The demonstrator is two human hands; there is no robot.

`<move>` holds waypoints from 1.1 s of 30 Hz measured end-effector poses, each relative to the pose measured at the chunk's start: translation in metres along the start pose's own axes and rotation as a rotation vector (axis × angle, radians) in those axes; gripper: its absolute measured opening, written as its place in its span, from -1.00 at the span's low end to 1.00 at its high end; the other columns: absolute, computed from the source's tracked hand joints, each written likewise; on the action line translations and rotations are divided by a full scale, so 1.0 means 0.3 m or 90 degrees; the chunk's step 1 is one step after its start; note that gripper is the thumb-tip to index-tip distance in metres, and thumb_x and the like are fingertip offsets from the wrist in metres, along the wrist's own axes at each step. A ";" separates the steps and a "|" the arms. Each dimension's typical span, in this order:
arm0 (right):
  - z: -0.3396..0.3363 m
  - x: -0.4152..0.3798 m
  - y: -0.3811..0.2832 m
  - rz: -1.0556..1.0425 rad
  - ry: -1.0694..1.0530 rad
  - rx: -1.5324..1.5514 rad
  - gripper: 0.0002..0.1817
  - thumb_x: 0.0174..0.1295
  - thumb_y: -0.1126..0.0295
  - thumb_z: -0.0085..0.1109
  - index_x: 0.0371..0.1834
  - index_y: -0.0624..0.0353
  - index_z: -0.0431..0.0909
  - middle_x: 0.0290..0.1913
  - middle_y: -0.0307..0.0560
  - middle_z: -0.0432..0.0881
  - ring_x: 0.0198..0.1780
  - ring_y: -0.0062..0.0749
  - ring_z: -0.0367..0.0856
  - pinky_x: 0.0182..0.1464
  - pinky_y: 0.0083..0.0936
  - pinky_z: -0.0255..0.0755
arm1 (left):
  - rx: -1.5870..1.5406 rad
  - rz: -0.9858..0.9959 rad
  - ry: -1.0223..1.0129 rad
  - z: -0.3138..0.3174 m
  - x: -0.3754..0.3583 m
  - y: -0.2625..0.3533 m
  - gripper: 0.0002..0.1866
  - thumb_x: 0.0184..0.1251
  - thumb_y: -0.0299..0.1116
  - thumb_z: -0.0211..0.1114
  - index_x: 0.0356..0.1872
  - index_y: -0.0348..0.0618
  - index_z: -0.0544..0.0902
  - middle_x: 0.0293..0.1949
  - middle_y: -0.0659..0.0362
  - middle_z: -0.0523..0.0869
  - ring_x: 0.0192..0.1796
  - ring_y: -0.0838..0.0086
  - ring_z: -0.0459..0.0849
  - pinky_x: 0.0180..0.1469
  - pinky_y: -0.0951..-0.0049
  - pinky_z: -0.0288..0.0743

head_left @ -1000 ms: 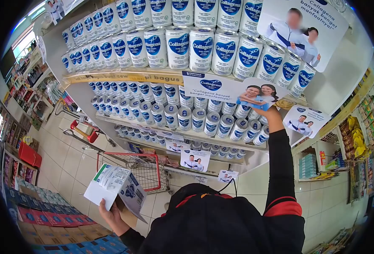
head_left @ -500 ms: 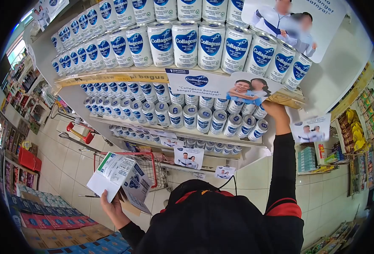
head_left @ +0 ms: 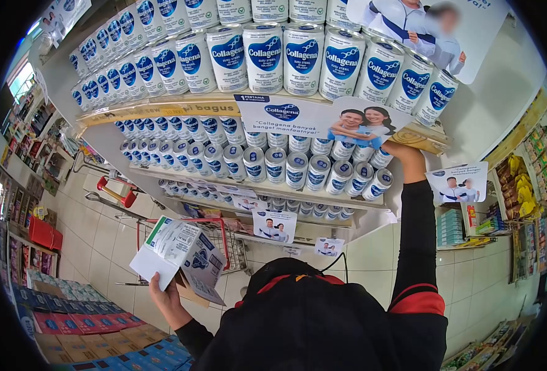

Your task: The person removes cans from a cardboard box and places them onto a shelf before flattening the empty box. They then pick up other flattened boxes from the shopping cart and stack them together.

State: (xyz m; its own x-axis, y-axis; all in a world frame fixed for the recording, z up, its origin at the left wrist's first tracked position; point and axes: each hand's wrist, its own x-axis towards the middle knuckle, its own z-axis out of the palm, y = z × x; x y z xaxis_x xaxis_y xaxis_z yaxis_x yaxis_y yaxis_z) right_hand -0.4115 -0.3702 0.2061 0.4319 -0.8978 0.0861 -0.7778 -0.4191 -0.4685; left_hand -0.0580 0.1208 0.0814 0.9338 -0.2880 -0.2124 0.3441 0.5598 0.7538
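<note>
My left hand [head_left: 167, 299] grips an open white cardboard carton [head_left: 204, 267] by its lower side, its flaps folded out. My right hand [head_left: 404, 158] reaches into the shelf at the right end of the second row, just under the shelf edge. Its fingers are hidden behind a hanging promo card [head_left: 314, 120], so what they touch does not show. White and blue cans [head_left: 302, 60] of Collagena milk fill the upper shelf. More cans [head_left: 296, 170] stand in rows on the shelf below, close to my right hand.
A shopping cart [head_left: 226, 244] with a red rim stands behind the carton. Stacked boxes [head_left: 94, 326] are at the lower left. A red basket [head_left: 43, 234] sits by the left shelves. Another small promo card [head_left: 456, 183] hangs right of my right arm.
The view has shifted slightly. My right hand stays in the shelf behind the card, and my left hand still holds the carton, which sits almost the same.
</note>
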 end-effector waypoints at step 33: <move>-0.071 -0.095 -0.008 -0.076 0.140 -0.088 -0.52 0.04 0.10 -0.01 0.02 0.06 0.30 0.09 -0.07 0.30 0.12 -0.20 0.20 0.12 -0.41 0.06 | 0.002 -0.014 0.044 -0.026 -0.009 -0.008 -0.53 -0.05 -0.47 0.08 -0.05 -0.43 0.22 -0.12 -0.06 0.42 -0.10 0.18 0.47 -0.10 0.28 0.45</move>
State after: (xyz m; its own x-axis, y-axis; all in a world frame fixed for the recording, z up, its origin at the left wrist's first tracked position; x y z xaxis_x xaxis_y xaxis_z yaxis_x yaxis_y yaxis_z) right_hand -0.4317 -0.3464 0.2233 0.4263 -0.8425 0.3293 -0.7890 -0.5244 -0.3203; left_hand -0.0606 0.1263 0.0755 0.9307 -0.2462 -0.2705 0.3641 0.5519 0.7502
